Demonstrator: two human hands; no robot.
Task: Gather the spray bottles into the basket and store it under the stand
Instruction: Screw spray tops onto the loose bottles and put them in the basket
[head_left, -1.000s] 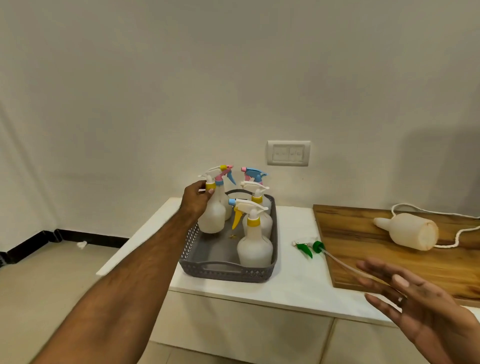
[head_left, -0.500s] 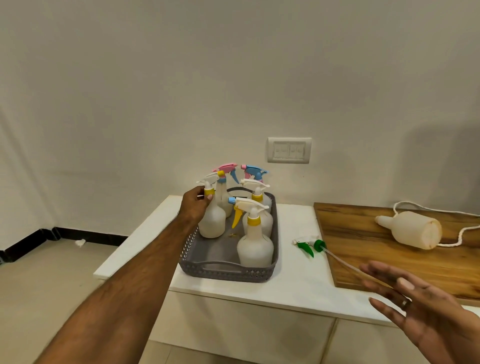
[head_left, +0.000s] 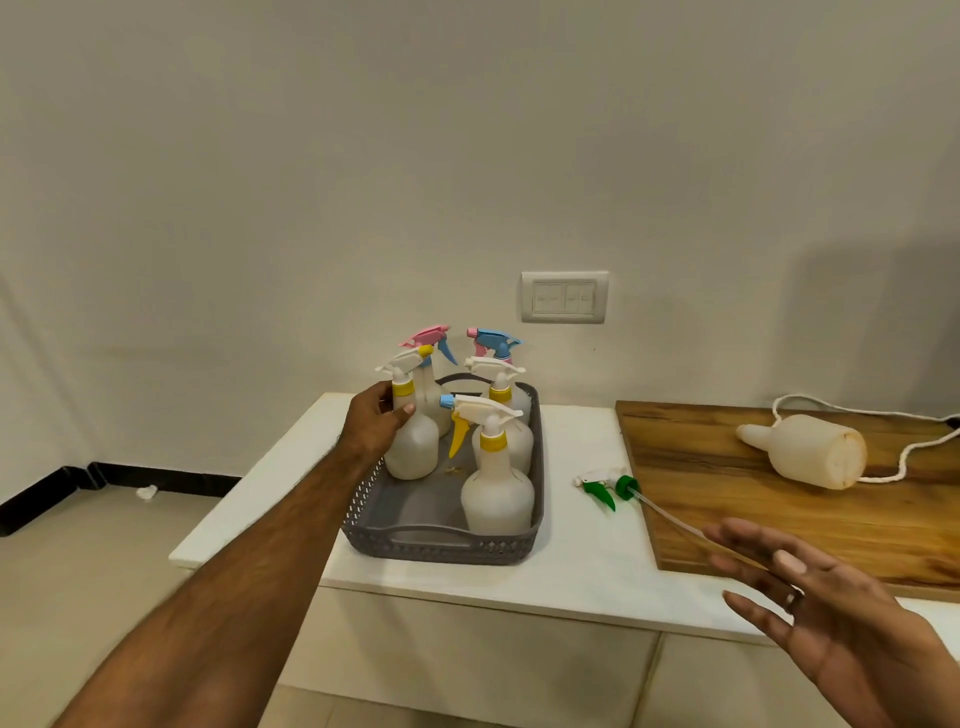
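Left hand (head_left: 376, 423) grips a bottle (head_left: 411, 446) standing in the basket's (head_left: 441, 545) far left; right hand (head_left: 831, 608) hovers open, near right.

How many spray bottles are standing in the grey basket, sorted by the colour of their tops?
White-topped translucent plastic spray bottles: 3
Pink-topped translucent plastic spray bottle: 1
Blue-topped translucent plastic spray bottle: 1
Total in the grey plastic basket: 5
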